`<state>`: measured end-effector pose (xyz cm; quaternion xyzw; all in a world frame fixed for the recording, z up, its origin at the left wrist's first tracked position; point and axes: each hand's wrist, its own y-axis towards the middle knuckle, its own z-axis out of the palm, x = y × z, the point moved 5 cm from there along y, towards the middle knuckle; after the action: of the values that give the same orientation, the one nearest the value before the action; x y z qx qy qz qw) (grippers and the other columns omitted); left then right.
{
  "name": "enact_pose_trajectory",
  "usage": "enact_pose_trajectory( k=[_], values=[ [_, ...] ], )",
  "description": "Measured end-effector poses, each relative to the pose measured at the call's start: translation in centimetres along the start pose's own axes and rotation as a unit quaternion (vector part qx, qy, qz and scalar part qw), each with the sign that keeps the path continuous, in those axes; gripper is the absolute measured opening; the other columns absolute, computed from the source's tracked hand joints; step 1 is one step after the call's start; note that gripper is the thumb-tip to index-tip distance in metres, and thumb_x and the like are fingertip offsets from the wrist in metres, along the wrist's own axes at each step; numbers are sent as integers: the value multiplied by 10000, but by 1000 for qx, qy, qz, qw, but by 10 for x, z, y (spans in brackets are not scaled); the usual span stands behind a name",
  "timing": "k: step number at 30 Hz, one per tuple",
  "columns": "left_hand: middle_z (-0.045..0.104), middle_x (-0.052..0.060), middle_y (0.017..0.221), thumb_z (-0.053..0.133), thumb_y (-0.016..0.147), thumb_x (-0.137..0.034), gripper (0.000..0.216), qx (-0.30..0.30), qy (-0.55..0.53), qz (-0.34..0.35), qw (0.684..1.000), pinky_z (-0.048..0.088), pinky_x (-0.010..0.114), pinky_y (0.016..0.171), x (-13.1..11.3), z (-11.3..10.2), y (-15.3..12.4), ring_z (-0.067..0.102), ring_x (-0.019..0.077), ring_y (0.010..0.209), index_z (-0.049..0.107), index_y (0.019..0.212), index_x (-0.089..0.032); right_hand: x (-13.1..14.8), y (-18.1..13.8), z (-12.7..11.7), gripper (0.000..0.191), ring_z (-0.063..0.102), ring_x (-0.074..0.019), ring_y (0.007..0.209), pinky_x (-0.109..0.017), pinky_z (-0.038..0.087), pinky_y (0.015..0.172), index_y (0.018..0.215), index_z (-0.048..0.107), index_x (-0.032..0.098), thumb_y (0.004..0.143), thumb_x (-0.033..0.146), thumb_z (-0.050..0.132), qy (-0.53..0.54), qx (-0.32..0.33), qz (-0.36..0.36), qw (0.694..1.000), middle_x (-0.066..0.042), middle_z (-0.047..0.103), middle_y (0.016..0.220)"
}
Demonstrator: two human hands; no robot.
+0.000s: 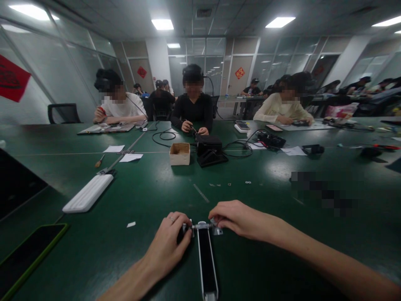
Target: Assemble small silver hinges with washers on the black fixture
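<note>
Apparently adjusting a long black, silver-edged metal frame (206, 259).
It lies between left hand (171, 236) and right hand (235, 216), curled near its silver crossbar (203, 226), grip unclear; the next move seemingly needs steadiness.

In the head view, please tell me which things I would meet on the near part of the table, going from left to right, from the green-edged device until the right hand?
Green-edged dark device, long white object, small white scrap, left hand, narrow black piece with a silver frame, right hand.
</note>
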<state>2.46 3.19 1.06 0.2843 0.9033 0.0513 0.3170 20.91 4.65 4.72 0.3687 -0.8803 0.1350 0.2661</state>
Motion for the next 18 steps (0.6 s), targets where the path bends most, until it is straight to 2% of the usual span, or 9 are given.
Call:
enact_pose_trajectory(
  k=[10,18],
  values=[
    [611,46,918,462,866,-163,109,0,-1,2,1000,469,375,762,1,1,0,564,226,857,557,887,-212,4,2,6,184,597,-149,848,-277,477,754,1050,623,141,896,103,529,-46,11,-45,998,-53,638,947],
    [613,54,926,437,881,-164,136,3,-7,11,1000,473,373,757,-1,0,-2,565,225,852,562,909,-211,4,3,9,181,592,-149,884,-260,480,769,1053,613,151,875,130,583,-24,-20,-50,998,-54,622,994]
  ],
)
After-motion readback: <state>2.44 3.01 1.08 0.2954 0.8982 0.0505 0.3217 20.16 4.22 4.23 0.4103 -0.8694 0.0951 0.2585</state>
